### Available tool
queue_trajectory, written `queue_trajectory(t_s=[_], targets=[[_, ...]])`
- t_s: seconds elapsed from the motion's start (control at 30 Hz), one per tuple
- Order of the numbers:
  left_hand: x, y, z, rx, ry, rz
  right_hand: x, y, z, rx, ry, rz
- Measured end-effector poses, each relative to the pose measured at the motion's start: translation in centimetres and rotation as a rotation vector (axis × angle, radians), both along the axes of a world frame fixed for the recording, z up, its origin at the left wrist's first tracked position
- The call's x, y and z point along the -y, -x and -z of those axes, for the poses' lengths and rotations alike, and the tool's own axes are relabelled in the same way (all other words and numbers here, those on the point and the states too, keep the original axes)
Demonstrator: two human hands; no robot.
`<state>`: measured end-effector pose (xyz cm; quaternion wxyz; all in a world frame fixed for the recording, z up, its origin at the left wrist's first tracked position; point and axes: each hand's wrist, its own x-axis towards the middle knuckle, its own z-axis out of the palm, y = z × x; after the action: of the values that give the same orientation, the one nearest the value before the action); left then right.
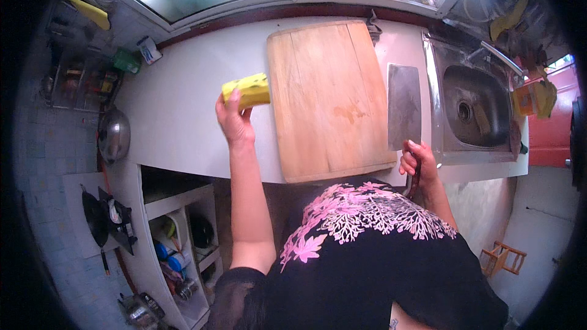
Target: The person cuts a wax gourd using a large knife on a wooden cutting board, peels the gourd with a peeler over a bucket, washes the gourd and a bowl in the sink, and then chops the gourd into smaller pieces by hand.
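Observation:
My left hand [237, 119] is closed round a yellow block with dark marks [249, 90]. It may be a sponge or a folded cloth; I cannot tell which. The block is at the left edge of a wooden cutting board [327, 98], which has a damp patch and a few cracks. On the right, my right hand [422, 162] grips the dark handle of a cleaver [404, 104]. The cleaver's broad grey blade points away from me, between the board and the sink.
A metal sink [474, 107] is set in the white counter [183, 104] at the right, under a faucet [502, 59]. A domed metal lid [114, 134] stands at the counter's left end. Open shelves [183, 256] hold pans and jars below. Windows run along the back.

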<state>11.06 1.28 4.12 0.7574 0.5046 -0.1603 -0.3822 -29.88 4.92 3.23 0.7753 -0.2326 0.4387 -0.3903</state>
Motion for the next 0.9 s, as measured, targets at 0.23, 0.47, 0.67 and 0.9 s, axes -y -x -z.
queue_trajectory(t_s=[0.23,0.47,0.67,0.9], targets=[[-5.4,-0.7,0.9,-0.128,-0.024,-0.045,1.6,-0.8,-0.8,-0.059,-0.005,-0.017],[-1.7,2.5,4.6,0.076,-0.135,0.055,3.3,-2.0,-1.1,-0.196,0.035,-0.054],[6.9,4.6,6.2,0.808,-0.276,0.191,6.8,-6.5,-2.4,-0.597,0.353,-0.277],[7.7,5.3,9.2,0.927,-0.167,0.24,10.3,-12.9,-5.3,-1.062,0.868,-0.417]])
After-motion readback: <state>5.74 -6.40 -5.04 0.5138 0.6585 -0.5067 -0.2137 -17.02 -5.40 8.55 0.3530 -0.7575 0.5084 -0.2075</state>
